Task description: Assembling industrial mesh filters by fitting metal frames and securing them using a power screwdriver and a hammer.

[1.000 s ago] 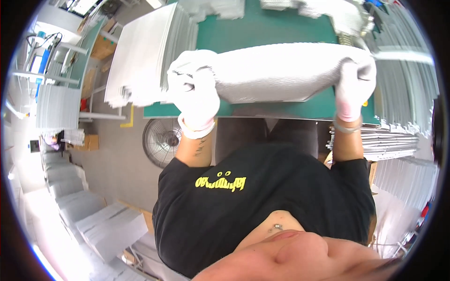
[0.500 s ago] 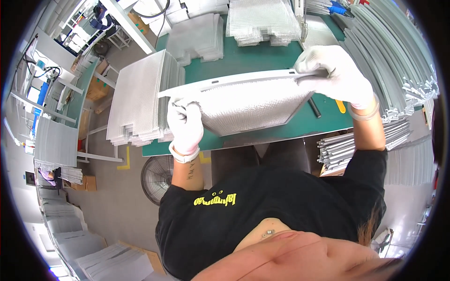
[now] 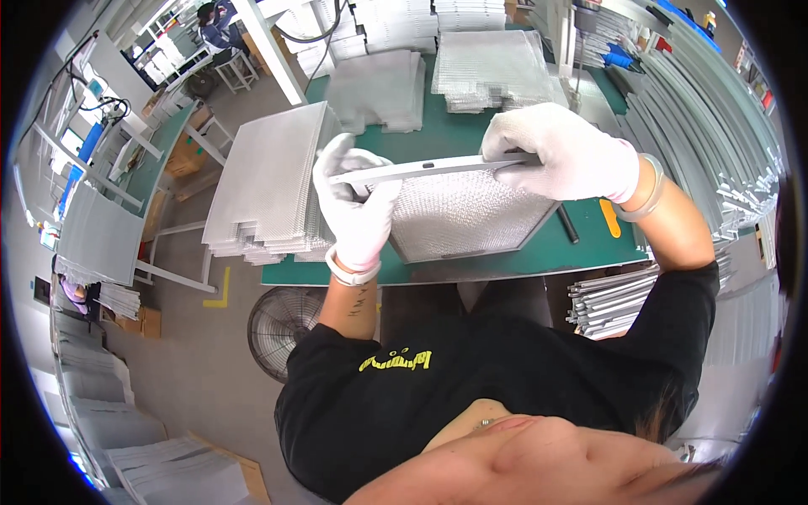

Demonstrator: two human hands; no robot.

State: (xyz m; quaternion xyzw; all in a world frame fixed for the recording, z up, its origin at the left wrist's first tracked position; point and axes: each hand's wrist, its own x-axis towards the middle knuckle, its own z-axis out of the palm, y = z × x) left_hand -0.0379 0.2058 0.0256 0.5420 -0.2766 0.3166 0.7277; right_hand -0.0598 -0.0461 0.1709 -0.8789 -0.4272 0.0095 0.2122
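Observation:
A silvery mesh filter panel (image 3: 471,210) stands tilted at the front edge of the green table, a pale metal frame strip (image 3: 438,167) running along its top edge. Both of my hands wear white gloves. My left hand (image 3: 358,202) is closed around the left end of the strip, thumb and fingers on either side of it. At the other end, my right hand (image 3: 560,156) pinches the strip between thumb and bent fingers. The glove hides the strip's right tip.
Left of the panel lies a stack of mesh sheets (image 3: 265,181), with more mesh stacks (image 3: 379,88) (image 3: 492,71) behind. A black rod (image 3: 568,225) and a yellow tool (image 3: 610,219) lie at right. Long metal strips (image 3: 699,143) pile up beyond. A floor fan (image 3: 286,332) stands below.
My left fingers have shifted up around the strip's left end. My right hand has moved left and lower, and the panel shows more of its mesh face. The whole view has shifted a little.

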